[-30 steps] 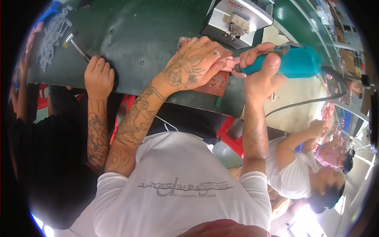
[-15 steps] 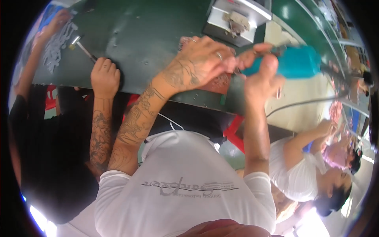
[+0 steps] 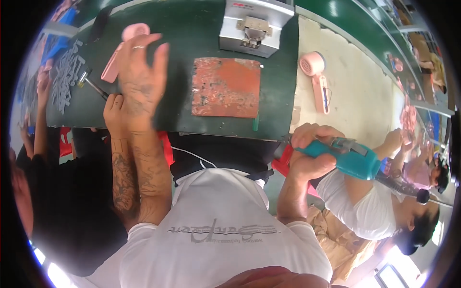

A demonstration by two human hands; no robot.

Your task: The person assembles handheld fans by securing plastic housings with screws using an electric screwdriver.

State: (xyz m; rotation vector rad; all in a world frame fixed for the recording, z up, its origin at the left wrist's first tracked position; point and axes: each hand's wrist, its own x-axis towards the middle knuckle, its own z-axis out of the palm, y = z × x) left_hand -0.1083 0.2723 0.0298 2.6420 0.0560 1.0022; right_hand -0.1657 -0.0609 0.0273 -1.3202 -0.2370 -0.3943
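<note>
My left hand (image 3: 142,79) is over the left of the bench, thumb and fingers apart. Partly hidden behind it lies a pink handheld piece (image 3: 111,67) with a round head and straight handle; I cannot tell if my fingers touch it. Wrapped in my right hand (image 3: 307,158) is a teal electric screwdriver (image 3: 357,161), held past the bench's front edge with its tip to the left. Between the hands a worn reddish mat (image 3: 225,89) rests on the green bench (image 3: 177,96). A second pink handheld piece (image 3: 321,93) lies on a cream sheet, its handle showing an opening.
A grey metal machine (image 3: 254,31) stands behind the mat. Close by my left forearm, a co-worker's hand (image 3: 114,113) grips a hammer-like tool (image 3: 91,84) beside a pile of grey strips (image 3: 67,77). Another person (image 3: 360,206) sits at the right. The cream sheet (image 3: 348,57) covers the bench's right side.
My left hand has left the mat and swung left, to the pink piece there. My right hand has drawn the screwdriver back toward me, off the bench. The mat is now uncovered.
</note>
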